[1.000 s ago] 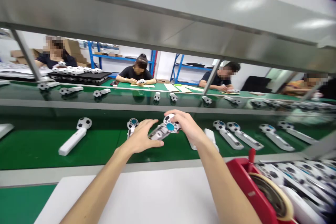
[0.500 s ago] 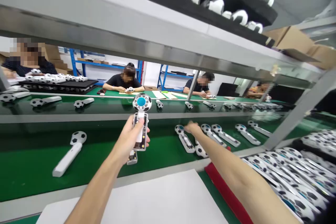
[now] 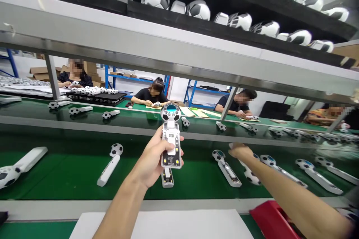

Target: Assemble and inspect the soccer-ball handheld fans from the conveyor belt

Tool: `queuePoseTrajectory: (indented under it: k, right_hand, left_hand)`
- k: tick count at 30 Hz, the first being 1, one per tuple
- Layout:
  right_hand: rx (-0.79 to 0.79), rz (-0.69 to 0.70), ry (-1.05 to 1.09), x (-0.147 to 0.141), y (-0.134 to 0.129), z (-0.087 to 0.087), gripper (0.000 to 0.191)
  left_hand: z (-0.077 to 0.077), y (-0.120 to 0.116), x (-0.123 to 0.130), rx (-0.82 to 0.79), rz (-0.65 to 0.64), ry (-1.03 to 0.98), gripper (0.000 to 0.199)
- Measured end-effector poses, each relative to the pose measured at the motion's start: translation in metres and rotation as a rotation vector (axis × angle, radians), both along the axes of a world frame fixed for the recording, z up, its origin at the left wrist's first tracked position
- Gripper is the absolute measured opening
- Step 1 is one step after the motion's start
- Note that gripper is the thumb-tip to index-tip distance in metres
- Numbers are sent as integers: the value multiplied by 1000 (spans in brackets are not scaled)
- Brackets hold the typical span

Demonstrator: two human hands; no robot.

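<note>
head view: no longer shared by both hands as a second ago, the white hand-held device with a round black-and-white football-patterned head and a clear-edged handle [image 3: 171, 140] is now in my left hand [image 3: 154, 155] alone, raised above the glossy green surface [image 3: 70, 164]; i judge this frees the other hand to reach. my left fingers wrap the handle, thumb on its white panel. my right hand [image 3: 241, 152] stretches out to the right, blurred, and i cannot tell whether its fingers hold anything. near it lies a similar white device with a teal-centred head [image 3: 230, 173]. my right forearm partly covers a white football-patterned piece [image 3: 251, 176]; a red plastic box [image 3: 269, 218] sits below, near a white paper sheet [image 3: 157, 226].
</note>
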State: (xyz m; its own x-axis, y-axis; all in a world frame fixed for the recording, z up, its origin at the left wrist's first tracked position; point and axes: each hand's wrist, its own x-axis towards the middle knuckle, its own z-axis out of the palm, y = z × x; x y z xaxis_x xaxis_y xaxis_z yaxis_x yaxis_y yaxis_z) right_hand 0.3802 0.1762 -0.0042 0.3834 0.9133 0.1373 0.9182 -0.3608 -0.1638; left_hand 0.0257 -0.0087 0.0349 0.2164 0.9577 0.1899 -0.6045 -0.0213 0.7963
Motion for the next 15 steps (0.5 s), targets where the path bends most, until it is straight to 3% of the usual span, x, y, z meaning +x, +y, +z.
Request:
queuePoseTrajectory:
  k: [5, 10, 13, 15]
  right_hand:
    - [55, 130, 178, -31, 26, 39, 28]
    - [215, 318, 586, -79, 18, 75, 23]
    - [364, 399, 932, -110, 2, 84, 27]
    - [361, 459, 1177, -131, -12, 81, 24]
  left_hand:
    - [5, -4, -4, 23, 22, 23, 52]
    - [11, -11, -7, 93, 85, 31, 58]
    - [14, -14, -9, 121, 139, 21, 62]
    - [15, -16, -11, 134, 154, 3, 59]
